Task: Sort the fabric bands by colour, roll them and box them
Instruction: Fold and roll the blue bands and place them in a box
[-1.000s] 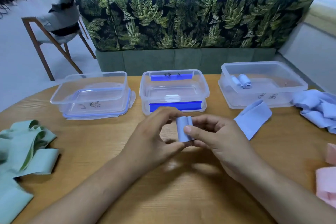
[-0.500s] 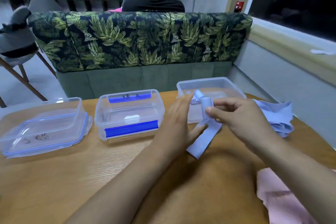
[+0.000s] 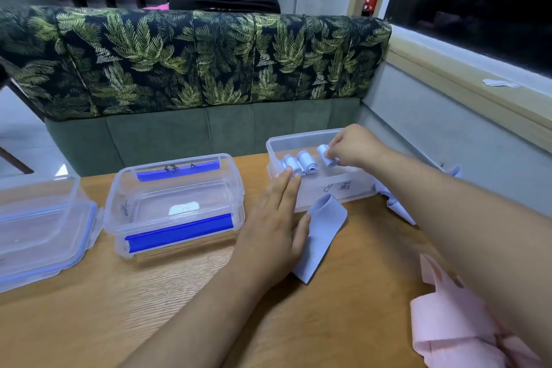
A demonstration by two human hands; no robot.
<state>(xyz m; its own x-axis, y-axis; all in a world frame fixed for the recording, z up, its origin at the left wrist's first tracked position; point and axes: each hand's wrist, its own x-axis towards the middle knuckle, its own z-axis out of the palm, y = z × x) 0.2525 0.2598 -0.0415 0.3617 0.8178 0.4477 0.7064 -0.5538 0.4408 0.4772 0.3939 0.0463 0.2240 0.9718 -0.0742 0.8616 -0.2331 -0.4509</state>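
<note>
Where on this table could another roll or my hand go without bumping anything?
Bare wood lies along the near edge of the table, in front of the blue-clipped box. The right box is open right of its rolls. It is crowded around the left hand and flat blue band.

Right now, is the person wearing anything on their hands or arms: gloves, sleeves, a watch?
Nothing shows: the left hand and right hand are bare, with no gloves, rings or watch, and both forearms are uncovered as far as the frame shows, no sleeve in view.
</note>
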